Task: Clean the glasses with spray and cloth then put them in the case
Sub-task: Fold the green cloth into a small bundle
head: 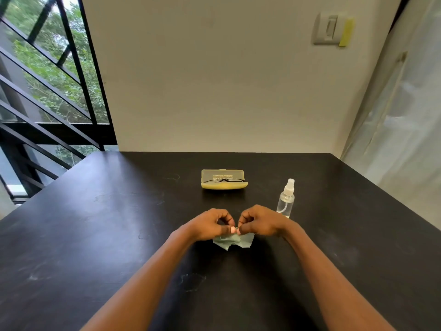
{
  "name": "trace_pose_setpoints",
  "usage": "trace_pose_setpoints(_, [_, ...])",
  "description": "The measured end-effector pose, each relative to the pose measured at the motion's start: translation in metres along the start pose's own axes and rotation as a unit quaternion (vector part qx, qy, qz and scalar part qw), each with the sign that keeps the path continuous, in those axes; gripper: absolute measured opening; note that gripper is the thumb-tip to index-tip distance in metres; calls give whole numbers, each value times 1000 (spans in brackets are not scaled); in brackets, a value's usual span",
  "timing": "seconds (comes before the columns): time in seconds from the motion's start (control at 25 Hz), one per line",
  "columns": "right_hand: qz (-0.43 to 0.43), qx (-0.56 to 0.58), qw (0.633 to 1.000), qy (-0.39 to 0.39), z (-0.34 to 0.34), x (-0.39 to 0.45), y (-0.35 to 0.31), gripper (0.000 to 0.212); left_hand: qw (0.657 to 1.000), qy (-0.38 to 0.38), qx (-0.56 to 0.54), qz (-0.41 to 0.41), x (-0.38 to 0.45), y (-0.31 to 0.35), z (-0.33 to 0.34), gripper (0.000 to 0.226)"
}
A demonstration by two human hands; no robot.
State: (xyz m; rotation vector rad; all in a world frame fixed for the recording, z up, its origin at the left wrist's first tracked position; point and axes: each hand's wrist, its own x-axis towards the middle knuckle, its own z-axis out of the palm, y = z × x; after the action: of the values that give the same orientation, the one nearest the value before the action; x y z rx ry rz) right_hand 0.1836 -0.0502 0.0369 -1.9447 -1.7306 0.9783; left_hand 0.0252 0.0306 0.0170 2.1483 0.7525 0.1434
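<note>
cloth: the upper part is covered by both hands; only the lower crumpled edge is seen.
fingertips: how the cloth is pinched cannot be made out.
glasses: only a dark frame line is seen through the case; the lenses cannot be made out.
case print: too small to be read.
bottle: the base is hidden behind the right hand.
forearms: cut off at the bottom edge.
table: cut off at the left, right and bottom edges.

You're seeing soft daylight from the large black-framed window on the left; it lays a pale sheen across the matte black tabletop. Shadows are faint. Wide-angle bending curves the frame edges, and the corners look slightly soft.
</note>
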Motion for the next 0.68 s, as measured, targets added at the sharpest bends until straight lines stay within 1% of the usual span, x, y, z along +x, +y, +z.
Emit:
trace_pose_setpoints(0.12, [-20, 40, 999, 15, -8, -4, -10, 13, 999, -5, -24, 21, -3, 3, -5, 6])
trace_pose_setpoints(0.24, [-54, 64, 996, 43, -18, -10, -22, 13, 996, 54, -44, 59, -6, 12, -12, 6])
trace_pose_setpoints(0.32, [-78, 81, 991, 71, -26, -13, -31, 12, 988, 99, -82, 82, -7, 22, -20, 6])
trace_pose_setpoints(0.4, [-99, 117, 982, 107, -33, -18, -40, 11, 974, 130, -159, 94, -11, 34, -29, 6])
trace_pose_setpoints(0.48, [-123, 164, 969, 136, -38, -22, -48, 13, 952, 160, -235, 111, -14, 47, -38, 6])
trace_pose_setpoints(0.6, [-135, 178, 966, 133, -37, -23, -52, 26, 919, 195, -317, 129, -17, 59, -48, 6])
trace_pose_setpoints(0.68, [-145, 164, 968, 124, -32, -20, -51, 21, 904, 199, -354, 134, -18, 64, -51, 17])
